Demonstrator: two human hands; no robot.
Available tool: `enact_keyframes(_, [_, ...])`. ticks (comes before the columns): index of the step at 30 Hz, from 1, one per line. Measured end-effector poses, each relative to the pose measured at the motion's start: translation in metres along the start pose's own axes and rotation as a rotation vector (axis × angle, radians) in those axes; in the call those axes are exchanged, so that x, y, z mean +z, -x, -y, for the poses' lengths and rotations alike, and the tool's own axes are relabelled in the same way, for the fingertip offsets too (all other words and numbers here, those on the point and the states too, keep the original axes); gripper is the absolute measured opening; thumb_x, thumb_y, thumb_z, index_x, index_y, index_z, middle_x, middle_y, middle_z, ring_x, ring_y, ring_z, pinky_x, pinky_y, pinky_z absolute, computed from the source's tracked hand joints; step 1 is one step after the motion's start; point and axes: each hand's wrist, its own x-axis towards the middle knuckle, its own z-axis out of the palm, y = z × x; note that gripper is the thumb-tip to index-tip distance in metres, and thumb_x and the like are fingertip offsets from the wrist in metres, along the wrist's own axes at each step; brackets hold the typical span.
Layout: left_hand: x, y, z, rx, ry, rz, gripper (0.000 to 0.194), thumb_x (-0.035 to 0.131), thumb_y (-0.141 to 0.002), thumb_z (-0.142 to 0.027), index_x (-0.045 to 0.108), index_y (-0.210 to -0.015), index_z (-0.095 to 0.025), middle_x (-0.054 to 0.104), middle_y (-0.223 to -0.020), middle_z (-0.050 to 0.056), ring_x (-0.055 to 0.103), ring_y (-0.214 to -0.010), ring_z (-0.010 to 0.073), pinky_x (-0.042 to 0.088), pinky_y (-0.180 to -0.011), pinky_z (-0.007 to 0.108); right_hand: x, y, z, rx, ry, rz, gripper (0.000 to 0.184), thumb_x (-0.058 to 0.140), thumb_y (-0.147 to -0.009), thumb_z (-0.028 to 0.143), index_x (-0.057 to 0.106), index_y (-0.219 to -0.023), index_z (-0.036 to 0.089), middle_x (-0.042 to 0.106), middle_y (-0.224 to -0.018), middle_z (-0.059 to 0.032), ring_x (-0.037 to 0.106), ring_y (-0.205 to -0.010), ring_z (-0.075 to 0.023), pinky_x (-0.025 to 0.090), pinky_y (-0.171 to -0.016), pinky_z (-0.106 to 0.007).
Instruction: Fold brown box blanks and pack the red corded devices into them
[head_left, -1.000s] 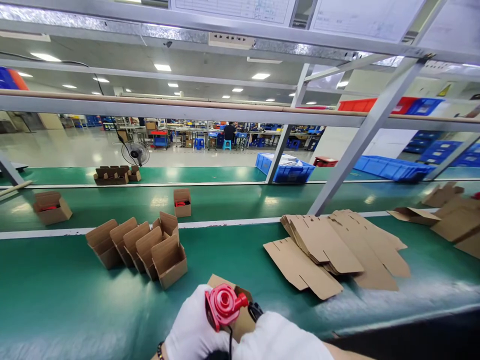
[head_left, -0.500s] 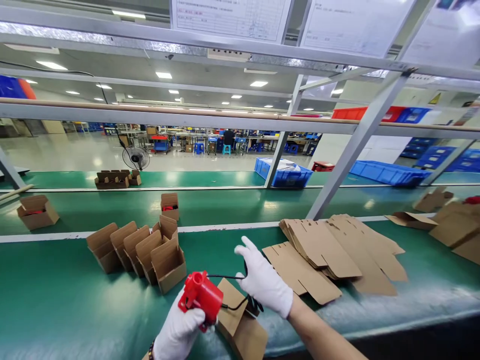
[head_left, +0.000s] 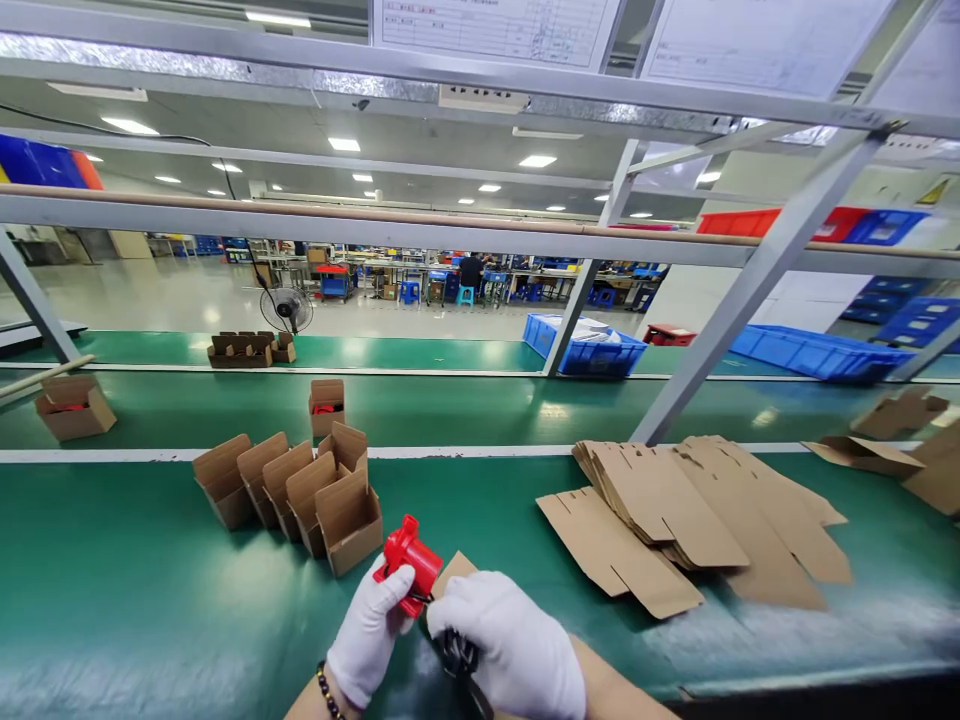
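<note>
My left hand (head_left: pixel 369 628), in a white glove, is closed around a red cylindrical pump-like device (head_left: pixel 417 562) with a ported, flanged end. The device is held above the green work surface, tilted. Right beside it, my gloved right hand (head_left: pixel 514 640) is closed on a bundled black cable (head_left: pixel 457 652) that leads to the device. Behind my right hand a brown cardboard box (head_left: pixel 456 568) shows only in part. A row of open cardboard boxes (head_left: pixel 349 525) stands just beyond my left hand.
Flat cardboard blanks (head_left: pixel 652 520) lie overlapping to the right. On the belt behind, two small boxes, one a carton (head_left: pixel 328 408), hold red items. Slanted metal posts (head_left: pixel 757 290) rise beyond the blanks. Blue bins (head_left: pixel 589 350) stand farther back.
My right hand has come down and left, closing on the cable bundle near the device. The stretched cable strand is gathered in. The view has shifted slightly.
</note>
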Motion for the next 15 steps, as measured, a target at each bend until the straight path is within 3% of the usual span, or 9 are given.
enact_keyframes(3, [0.003, 0.006, 0.001, -0.052, 0.058, -0.062, 0.057, 0.096, -0.048, -0.05, 0.061, -0.078, -0.016, 0.06, -0.056, -0.007, 0.043, -0.042, 0.0027, 0.026, -0.038, 0.014, -0.018, -0.006, 0.004, -0.071, 0.232, -0.023, 0.033, 0.057, -0.076, 0.01, 0.066, -0.103, 0.027, 0.067, -0.078, 0.0008, 0.055, -0.059, -0.0149, 0.034, -0.054, -0.026])
enact_keyframes(5, [0.008, 0.011, 0.0, -0.182, 0.084, -0.085, 0.059, 0.096, -0.042, -0.052, 0.058, -0.068, -0.016, 0.054, -0.046, -0.008, 0.036, -0.036, 0.0013, 0.021, -0.034, 0.014, -0.024, -0.008, 0.006, -0.091, 0.356, -0.091, 0.033, 0.055, -0.089, 0.012, 0.064, -0.117, 0.027, 0.073, -0.101, -0.0064, 0.058, -0.061, -0.0148, 0.038, -0.055, -0.026])
enact_keyframes(8, [0.022, 0.016, 0.008, -0.387, 0.076, -0.035, 0.053, 0.09, -0.055, -0.056, 0.058, -0.069, -0.016, 0.047, -0.039, -0.01, 0.036, -0.031, 0.0019, 0.017, -0.033, 0.013, -0.026, -0.001, 0.006, -0.137, 0.356, -0.075, 0.032, 0.05, -0.097, 0.018, 0.06, -0.127, 0.023, 0.065, -0.132, -0.0154, 0.065, -0.068, -0.0164, 0.048, -0.058, -0.026])
enact_keyframes(10, [0.033, 0.016, 0.017, -0.414, 0.02, 0.066, 0.051, 0.079, -0.068, -0.064, 0.06, -0.074, -0.016, 0.048, -0.04, -0.009, 0.036, -0.03, 0.0029, 0.015, -0.033, 0.015, -0.026, 0.01, 0.002, -0.154, 0.315, -0.022, 0.035, 0.048, -0.096, 0.015, 0.058, -0.129, 0.019, 0.066, -0.131, -0.017, 0.069, -0.075, -0.0193, 0.054, -0.061, -0.028])
enact_keyframes(12, [0.042, 0.013, 0.024, -0.423, -0.09, 0.198, 0.065, 0.064, -0.072, -0.079, 0.063, -0.079, -0.015, 0.052, -0.043, -0.005, 0.037, -0.029, 0.0043, 0.015, -0.032, 0.017, -0.029, 0.026, -0.004, -0.123, 0.258, -0.041, 0.04, 0.046, -0.095, 0.014, 0.056, -0.133, 0.017, 0.069, -0.125, -0.017, 0.072, -0.083, -0.0221, 0.059, -0.068, -0.03])
enact_keyframes(14, [0.048, 0.006, 0.022, -0.419, -0.29, 0.38, 0.079, 0.052, -0.071, -0.088, 0.068, -0.089, -0.014, 0.061, -0.052, 0.0, 0.047, -0.035, 0.0079, 0.021, -0.033, 0.018, -0.034, 0.046, -0.013, -0.008, 0.123, -0.153, 0.041, 0.048, -0.094, 0.018, 0.057, -0.134, 0.02, 0.071, -0.122, -0.0145, 0.073, -0.094, -0.0243, 0.061, -0.08, -0.034])
enact_keyframes(15, [0.049, -0.001, 0.019, -0.37, -0.407, 0.467, 0.079, 0.058, -0.067, -0.087, 0.07, -0.094, -0.014, 0.067, -0.06, 0.003, 0.056, -0.043, 0.0118, 0.031, -0.037, 0.019, -0.037, 0.057, -0.018, 0.082, 0.037, -0.252, 0.04, 0.051, -0.094, 0.022, 0.059, -0.133, 0.022, 0.071, -0.122, -0.013, 0.072, -0.1, -0.0253, 0.061, -0.086, -0.035])
